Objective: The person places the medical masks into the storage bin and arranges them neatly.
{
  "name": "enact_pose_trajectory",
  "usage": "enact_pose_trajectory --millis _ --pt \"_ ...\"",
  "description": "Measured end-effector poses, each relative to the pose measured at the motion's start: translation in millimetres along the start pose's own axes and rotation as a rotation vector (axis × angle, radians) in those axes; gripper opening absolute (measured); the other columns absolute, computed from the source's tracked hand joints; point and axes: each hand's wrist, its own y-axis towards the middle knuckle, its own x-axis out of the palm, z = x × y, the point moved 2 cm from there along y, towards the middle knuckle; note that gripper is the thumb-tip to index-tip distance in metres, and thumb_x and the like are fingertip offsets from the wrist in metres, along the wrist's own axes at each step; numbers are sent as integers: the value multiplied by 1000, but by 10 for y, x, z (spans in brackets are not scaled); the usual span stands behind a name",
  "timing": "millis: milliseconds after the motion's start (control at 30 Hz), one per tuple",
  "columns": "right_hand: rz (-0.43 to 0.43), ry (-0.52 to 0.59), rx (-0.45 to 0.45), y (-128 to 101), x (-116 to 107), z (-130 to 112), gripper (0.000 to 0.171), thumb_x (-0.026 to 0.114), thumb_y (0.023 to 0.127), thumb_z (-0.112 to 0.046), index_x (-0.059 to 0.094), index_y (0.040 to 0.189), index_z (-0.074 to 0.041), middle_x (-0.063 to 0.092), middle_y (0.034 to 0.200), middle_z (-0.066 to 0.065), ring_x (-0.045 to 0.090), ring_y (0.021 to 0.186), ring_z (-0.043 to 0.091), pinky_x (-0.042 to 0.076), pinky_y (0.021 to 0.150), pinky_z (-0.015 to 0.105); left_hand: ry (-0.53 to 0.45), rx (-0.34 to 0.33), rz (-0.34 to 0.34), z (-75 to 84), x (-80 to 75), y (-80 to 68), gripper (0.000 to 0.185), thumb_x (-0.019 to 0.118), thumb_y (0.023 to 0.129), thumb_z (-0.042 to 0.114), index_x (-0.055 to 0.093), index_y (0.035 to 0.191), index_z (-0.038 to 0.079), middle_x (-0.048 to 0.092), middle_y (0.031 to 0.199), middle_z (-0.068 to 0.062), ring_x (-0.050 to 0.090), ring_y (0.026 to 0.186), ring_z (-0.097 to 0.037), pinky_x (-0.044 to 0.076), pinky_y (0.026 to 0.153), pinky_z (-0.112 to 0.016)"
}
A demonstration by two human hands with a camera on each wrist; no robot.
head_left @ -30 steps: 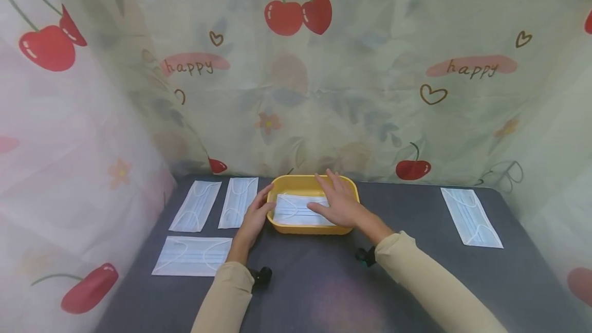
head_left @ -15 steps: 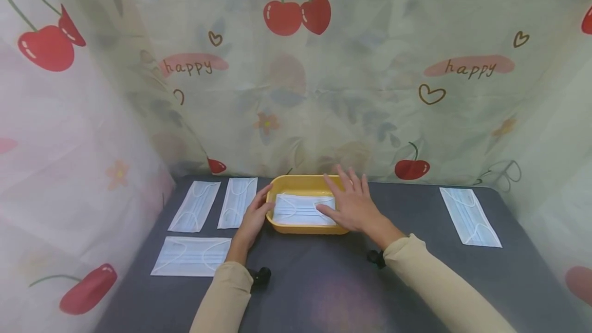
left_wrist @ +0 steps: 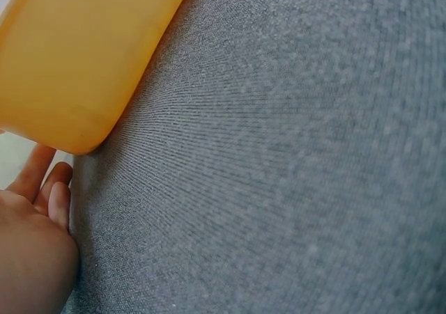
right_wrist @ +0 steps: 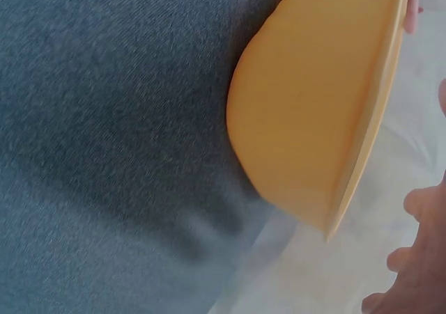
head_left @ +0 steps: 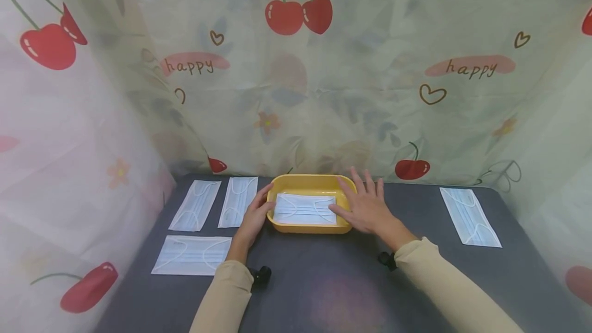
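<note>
The mask [head_left: 303, 209] already lies flat in the yellow tray [head_left: 306, 183] at frame centre, my left hand [head_left: 253, 218] touching its left rim and my right hand [head_left: 368, 206] flat and empty beside it, while four masks [head_left: 195, 205] wait on the desk [head_left: 324, 281].

The scene is lit softly and evenly, with light diffused through the translucent cherry-print curtain [head_left: 296, 91]. Only faint shadows are cast on the grey tablecloth [head_left: 324, 281]. No glare is seen. The head view is bent by wide-angle distortion toward its edges. In both wrist views the yellow tray [left_wrist: 77, 56] is rendered close and soft, and the cloth weave is blurred at the borders.
</note>
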Motion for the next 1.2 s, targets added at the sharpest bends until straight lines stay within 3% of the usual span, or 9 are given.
enact_pose_trajectory --millis 233,1200 --pt "-10 -6 39 -38 -12 108 88 39 94 -76 16 165 -29 -2 173 16 -3 157 51 -3 118 78 21 -1 12 -19 -7 -1 53 55 102 24 44 152 36 41 162 -10 34 153 -31 23 127 -55" --pt "-7 19 200 -282 -41 688 97 42 92 -77 14 165 -19 -6 171 23 -10 154 56 -11 117 77 22 -3 8 -7 -5 -12 51 54 102 26 45 151 39 43 161 -8 35 153 -30 24 126 -56"
